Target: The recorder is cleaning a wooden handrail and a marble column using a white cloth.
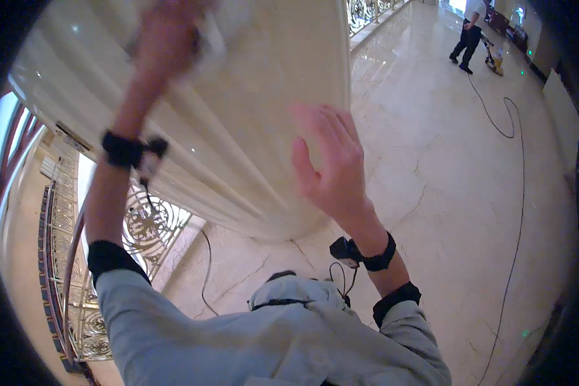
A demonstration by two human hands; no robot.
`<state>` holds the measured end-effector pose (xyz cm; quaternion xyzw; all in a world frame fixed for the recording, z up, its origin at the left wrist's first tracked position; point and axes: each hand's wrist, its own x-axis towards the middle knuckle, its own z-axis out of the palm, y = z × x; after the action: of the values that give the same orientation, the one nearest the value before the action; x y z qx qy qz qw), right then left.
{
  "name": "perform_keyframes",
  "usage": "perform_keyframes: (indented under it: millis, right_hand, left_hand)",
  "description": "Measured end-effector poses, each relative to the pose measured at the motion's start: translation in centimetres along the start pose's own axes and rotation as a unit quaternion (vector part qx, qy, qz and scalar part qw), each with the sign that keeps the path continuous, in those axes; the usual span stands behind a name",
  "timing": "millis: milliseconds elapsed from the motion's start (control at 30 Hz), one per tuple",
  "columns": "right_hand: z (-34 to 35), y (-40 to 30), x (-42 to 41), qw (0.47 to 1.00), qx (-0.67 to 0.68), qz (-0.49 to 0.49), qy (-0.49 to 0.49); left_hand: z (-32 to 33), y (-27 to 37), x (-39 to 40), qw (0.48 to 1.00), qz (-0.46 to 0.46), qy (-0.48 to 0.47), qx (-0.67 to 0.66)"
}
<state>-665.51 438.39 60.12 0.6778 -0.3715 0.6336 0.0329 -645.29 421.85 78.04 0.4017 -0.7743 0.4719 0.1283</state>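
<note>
A large fluted column of pale, glossy stone [251, 159] fills the upper middle of the view. My left hand [169, 38] is raised against or just before the column at the upper left. It is blurred, and whether it holds anything cannot be made out; a whitish blur lies beside it. My right hand [330, 159] is up at the column's right side, its fingers apart and slightly curled, with nothing in it. Whether it touches the stone does not show. Each wrist bears a black strap with a small device and a cable.
A polished marble floor [415, 193] spreads to the right, crossed by a long black cable [523, 183]. At the upper right a person [470, 34] stands by a floor machine [494, 62]. An ornate metal railing [149, 222] is at the left, with a stairway [53, 270] beyond.
</note>
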Motion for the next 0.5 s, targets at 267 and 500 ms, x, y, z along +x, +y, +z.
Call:
perform_keyframes:
  millis: [267,500]
  right_hand:
    - [-3.3,3.0,-1.3,0.998,-0.033,0.039,-0.041]
    - [-5.4,6.7,-4.0,0.990,-0.059,0.084,-0.100]
  left_hand:
    - [6.5,12.9,2.9,0.992,0.108,0.063,-0.034]
    - [22.4,28.4,-18.5,0.921,0.265,-0.049,-0.282]
